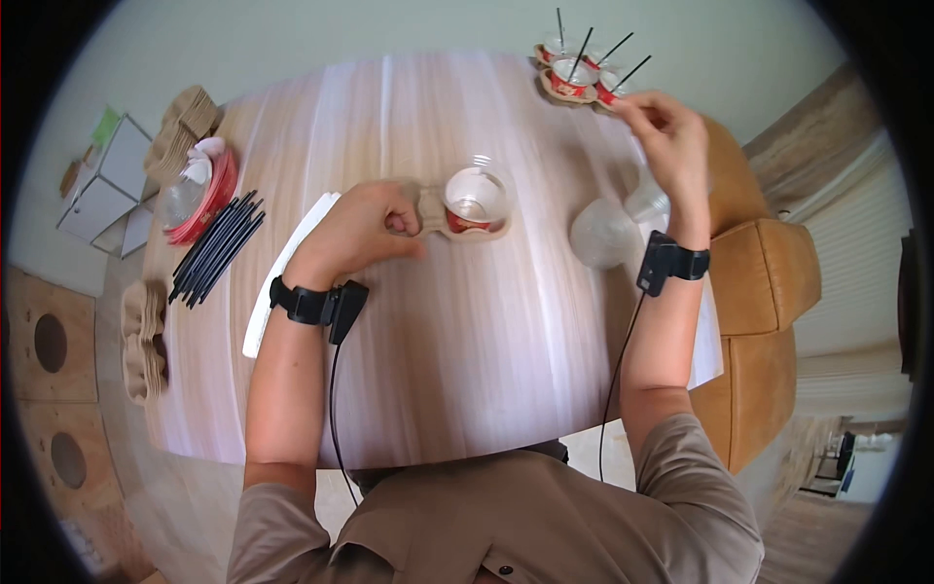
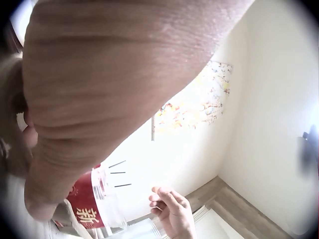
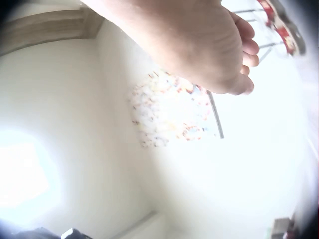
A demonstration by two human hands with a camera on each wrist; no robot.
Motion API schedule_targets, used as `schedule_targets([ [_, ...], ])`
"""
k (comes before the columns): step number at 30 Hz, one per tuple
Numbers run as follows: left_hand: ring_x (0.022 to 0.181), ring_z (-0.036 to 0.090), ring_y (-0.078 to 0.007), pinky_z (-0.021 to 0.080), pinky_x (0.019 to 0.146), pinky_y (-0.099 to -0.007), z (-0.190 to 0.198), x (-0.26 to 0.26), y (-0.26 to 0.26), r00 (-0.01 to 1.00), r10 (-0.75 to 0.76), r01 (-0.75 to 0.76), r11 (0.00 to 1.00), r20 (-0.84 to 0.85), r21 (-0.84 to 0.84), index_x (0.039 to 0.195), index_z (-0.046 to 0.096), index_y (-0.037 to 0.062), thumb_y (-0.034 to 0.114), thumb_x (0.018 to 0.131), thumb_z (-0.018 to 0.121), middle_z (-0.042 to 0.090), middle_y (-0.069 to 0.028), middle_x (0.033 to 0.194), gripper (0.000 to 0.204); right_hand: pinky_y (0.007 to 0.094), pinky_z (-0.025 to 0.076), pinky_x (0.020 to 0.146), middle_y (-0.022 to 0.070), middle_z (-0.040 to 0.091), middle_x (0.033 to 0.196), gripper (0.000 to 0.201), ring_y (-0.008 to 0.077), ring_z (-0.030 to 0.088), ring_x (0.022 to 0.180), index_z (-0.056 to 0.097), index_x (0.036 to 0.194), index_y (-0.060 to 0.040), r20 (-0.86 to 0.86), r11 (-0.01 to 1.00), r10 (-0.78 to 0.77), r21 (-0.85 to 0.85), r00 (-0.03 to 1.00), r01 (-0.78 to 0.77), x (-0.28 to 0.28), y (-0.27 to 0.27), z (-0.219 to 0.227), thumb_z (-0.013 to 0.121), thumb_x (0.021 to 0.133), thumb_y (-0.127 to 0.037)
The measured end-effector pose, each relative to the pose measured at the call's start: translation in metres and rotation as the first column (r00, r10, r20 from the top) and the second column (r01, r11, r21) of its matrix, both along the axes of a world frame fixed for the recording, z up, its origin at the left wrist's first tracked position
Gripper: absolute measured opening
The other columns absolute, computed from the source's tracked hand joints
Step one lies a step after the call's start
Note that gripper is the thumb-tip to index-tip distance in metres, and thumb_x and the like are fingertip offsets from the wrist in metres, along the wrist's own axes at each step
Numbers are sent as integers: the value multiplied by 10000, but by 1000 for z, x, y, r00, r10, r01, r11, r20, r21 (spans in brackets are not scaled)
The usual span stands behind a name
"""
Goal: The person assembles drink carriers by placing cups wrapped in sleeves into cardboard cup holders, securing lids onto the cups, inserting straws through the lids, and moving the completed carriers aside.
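From where I stand, the left hand point(image 1: 365, 232) has its fingers curled round the near end of a moulded cup carrier point(image 1: 434, 216), thumb lying low beside it, while a clear cup point(image 1: 477, 198) stands upright in the carrier, just to the right of those fingers. The right hand point(image 1: 671, 146) is raised well off to the right and farther forward, half open, fingers loosely bent, with nothing in it that I can see. Just beyond its fingertips are the filled carriers point(image 1: 569, 90), their cups bearing dark straws; nearer the forearm sits some clear plastic ware point(image 1: 600, 234). To the left of the left hand lie a white sheet point(image 1: 282, 282) and a bundle of black straws point(image 1: 218, 249). The carrier looks like pressed pulp, so I'd expect it to be light and fairly stiff, with a dry, rough grip, though it might bend between its sockets; the best hold is probably low on the outer rim, with a palm beneath if the cup has weight in it. The cup itself seems thin, slick and easily squeezed (I would take it by the red band, gently). That red band point(image 2: 82, 199) carries gold writing, of which 新 reads clearly; the lettering on the farther cups is too small to make out.
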State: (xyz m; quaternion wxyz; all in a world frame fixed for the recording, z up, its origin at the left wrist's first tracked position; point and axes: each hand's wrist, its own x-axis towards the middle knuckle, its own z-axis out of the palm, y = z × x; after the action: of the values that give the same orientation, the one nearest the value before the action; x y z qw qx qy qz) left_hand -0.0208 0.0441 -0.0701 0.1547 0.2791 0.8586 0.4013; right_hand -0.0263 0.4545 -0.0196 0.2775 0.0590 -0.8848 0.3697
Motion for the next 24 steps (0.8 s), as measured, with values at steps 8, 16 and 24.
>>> schedule_targets([
  [8,968,624,-349,526,858,-473,-47,-11,23,799,196,-174,980,-569,95,1011,856,7,171,800,977,672,-128,938,293,395,631,903,145,855,997,209,244,816,958,868,1081,-30,26,789,-614,20,789,614,42,115,-3,857,945,-189],
  [16,1016,629,-347,540,912,-449,-30,-7,14,855,189,-186,981,-482,54,1111,868,18,156,887,918,694,-142,1006,268,396,606,844,126,823,923,158,230,764,859,846,994,-4,228,849,-520,36,823,527,45,118,-9,876,878,-108],
  [24,1050,641,-375,552,939,-458,-37,-14,8,861,172,-172,984,-479,44,1162,865,25,112,936,857,712,-173,1048,242,405,610,840,155,819,899,186,259,780,847,846,951,0,171,808,-588,80,790,584,56,110,2,886,875,-165],
])
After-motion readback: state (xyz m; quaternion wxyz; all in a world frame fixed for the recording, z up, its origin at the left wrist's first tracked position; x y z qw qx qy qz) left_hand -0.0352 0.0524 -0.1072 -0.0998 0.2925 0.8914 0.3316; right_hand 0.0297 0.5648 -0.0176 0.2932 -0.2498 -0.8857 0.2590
